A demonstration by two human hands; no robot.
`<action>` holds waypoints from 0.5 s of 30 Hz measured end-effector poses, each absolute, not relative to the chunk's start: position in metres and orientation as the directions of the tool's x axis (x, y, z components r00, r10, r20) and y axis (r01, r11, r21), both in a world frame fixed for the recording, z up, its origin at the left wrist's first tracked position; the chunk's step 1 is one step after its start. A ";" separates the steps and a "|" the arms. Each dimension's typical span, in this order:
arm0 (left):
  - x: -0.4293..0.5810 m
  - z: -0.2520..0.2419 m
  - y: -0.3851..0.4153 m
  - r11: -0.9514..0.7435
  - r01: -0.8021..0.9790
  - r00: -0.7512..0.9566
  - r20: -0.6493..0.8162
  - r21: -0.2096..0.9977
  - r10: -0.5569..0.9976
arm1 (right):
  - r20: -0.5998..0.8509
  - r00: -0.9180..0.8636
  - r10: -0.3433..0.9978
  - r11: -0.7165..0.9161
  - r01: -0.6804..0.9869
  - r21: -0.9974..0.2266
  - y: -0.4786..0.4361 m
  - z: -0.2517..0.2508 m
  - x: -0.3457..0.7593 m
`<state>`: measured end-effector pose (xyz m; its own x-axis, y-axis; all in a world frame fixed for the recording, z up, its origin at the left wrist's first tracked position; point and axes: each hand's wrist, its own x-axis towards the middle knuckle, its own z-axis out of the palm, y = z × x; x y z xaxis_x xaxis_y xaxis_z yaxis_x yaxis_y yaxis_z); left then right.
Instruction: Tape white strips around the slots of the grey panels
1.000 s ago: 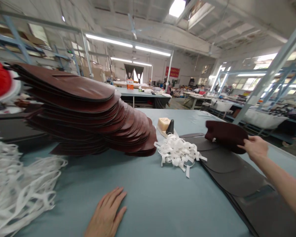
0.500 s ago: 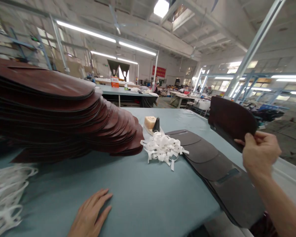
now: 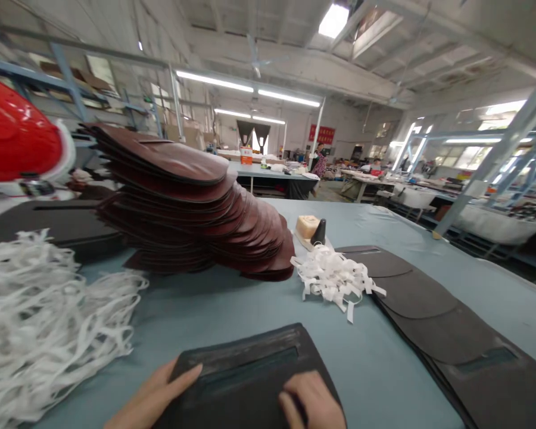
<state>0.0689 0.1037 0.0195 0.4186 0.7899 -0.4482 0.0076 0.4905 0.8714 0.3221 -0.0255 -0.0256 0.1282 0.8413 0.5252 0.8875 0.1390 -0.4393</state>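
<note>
While left grip point(image 3: 163, 387) pinches panel point(image 3: 243, 390), right grip point(image 3: 315, 400) half-curled

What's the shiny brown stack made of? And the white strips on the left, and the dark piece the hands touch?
Tall stack of rounded reddish-brown sheets: maybe leather or imitation leather, smooth, with glossy highlights. Tangled narrow white strips: probably fabric tape, matte, looping softly. Dark flat panel: perhaps backed leather or foam; dull surface, can't tell which.
</note>
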 end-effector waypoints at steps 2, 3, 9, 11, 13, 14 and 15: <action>0.067 0.007 0.106 0.414 0.028 0.427 -0.385 0.910 0.818 | 0.559 0.272 0.783 -0.048 0.923 -0.382 -0.011 -0.043 0.342; 0.068 0.001 0.108 0.377 0.046 0.416 -0.361 0.925 0.835 | 0.563 0.319 0.762 -0.127 0.927 -0.353 -0.006 -0.052 0.351; 0.066 -0.005 0.110 0.396 0.056 0.406 -0.383 0.917 0.830 | 0.471 0.378 0.797 -0.147 0.878 -0.456 -0.004 -0.077 0.370; 0.063 0.000 0.106 0.466 0.008 0.422 -0.426 0.885 0.801 | 0.393 0.444 0.805 -0.116 0.768 -0.630 -0.003 -0.067 0.368; 0.059 0.004 0.102 0.487 -0.045 0.405 -0.430 0.872 0.807 | 0.240 0.513 0.824 -0.105 0.555 -0.825 0.001 -0.050 0.366; 0.057 0.005 0.101 0.481 -0.071 0.388 -0.420 0.874 0.820 | 0.137 0.515 0.846 -0.101 0.407 -0.908 0.003 -0.040 0.364; 0.055 0.006 0.100 0.475 -0.092 0.371 -0.413 0.875 0.832 | 0.034 0.482 0.876 -0.095 0.242 -0.966 0.006 -0.030 0.362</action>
